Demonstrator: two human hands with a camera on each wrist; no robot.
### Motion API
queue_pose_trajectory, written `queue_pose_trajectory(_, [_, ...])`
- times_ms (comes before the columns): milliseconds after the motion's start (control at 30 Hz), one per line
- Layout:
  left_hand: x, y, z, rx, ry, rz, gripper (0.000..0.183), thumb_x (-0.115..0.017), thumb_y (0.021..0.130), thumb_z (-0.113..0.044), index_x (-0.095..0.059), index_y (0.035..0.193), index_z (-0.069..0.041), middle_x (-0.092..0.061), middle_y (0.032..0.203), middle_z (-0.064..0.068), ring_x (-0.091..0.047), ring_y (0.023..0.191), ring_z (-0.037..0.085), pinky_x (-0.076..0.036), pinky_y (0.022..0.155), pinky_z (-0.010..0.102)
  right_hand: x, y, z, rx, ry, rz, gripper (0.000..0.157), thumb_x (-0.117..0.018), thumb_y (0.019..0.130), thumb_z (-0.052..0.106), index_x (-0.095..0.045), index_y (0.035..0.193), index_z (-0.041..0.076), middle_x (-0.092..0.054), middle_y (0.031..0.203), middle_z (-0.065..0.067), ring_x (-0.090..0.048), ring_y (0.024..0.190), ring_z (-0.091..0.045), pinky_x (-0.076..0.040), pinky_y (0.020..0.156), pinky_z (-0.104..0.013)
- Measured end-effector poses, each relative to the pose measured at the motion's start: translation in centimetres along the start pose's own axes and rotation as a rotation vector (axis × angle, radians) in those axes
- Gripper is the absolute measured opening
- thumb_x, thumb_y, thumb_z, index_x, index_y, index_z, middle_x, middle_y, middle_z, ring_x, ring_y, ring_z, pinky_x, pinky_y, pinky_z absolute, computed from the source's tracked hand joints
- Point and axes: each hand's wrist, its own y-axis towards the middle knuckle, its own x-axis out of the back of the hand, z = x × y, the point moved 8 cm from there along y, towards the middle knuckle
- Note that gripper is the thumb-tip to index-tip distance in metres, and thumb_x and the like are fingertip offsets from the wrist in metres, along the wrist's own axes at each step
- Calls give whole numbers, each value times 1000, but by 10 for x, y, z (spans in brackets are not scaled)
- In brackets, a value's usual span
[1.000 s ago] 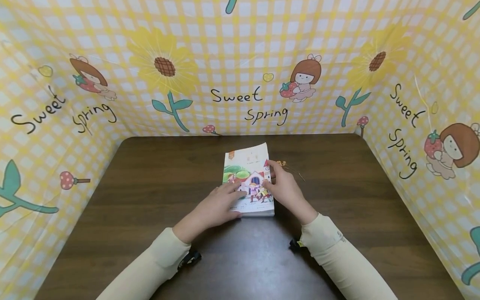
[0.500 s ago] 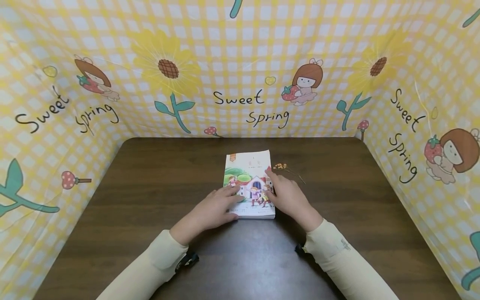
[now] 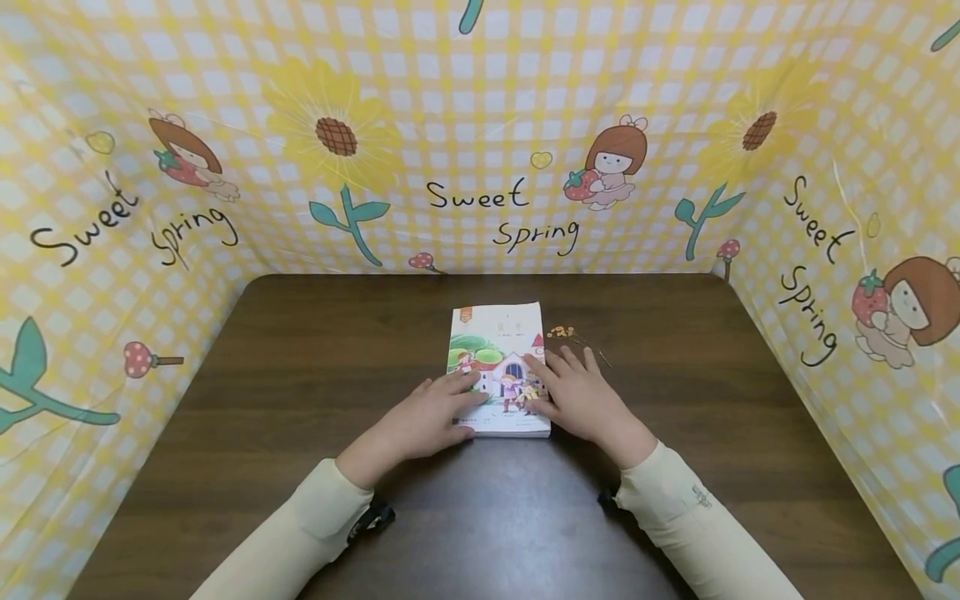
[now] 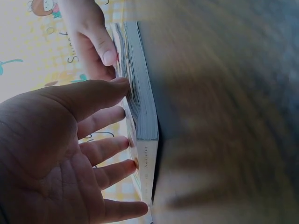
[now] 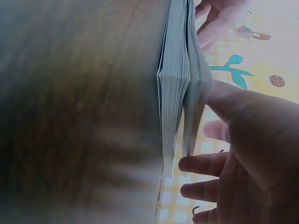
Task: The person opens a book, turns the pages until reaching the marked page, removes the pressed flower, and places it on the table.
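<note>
A closed paperback book (image 3: 498,333) with a picture of children and a house on its white cover lies flat on the table. My left hand (image 3: 420,421) rests on the lower left of the cover, fingers fairly straight. In the left wrist view its fingertips touch the cover by the spine (image 4: 145,168). My right hand (image 3: 588,396) is at the right edge, thumb and forefinger on the cover and the other fingers spread past the edge. The right wrist view shows a narrow gap between the upper leaves (image 5: 195,93) and the page block (image 5: 175,84).
A small sprig of dried yellow flowers (image 3: 561,332) lies just right of the book, its thin stem near my right fingertips. A brown wooden table (image 3: 315,333) bears everything. Yellow checked cloth (image 3: 480,125) hangs around the back and both sides.
The book's raised upper right corner has come down flat. My right hand has slid a little right and toward me, and its fingers have spread out. The left hand has hardly moved.
</note>
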Motion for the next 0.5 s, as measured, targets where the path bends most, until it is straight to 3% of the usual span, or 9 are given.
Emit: queue_pose_trajectory(500, [-3, -7, 16, 35, -9, 9, 58, -66, 99, -44, -52, 152, -25, -35, 166, 4, -27, 154, 33, -24, 119, 66, 1, -8, -4, 81, 38, 16, 74, -55, 99, 61, -38, 160, 21, -24, 169, -16, -23, 154, -45, -13, 121, -68])
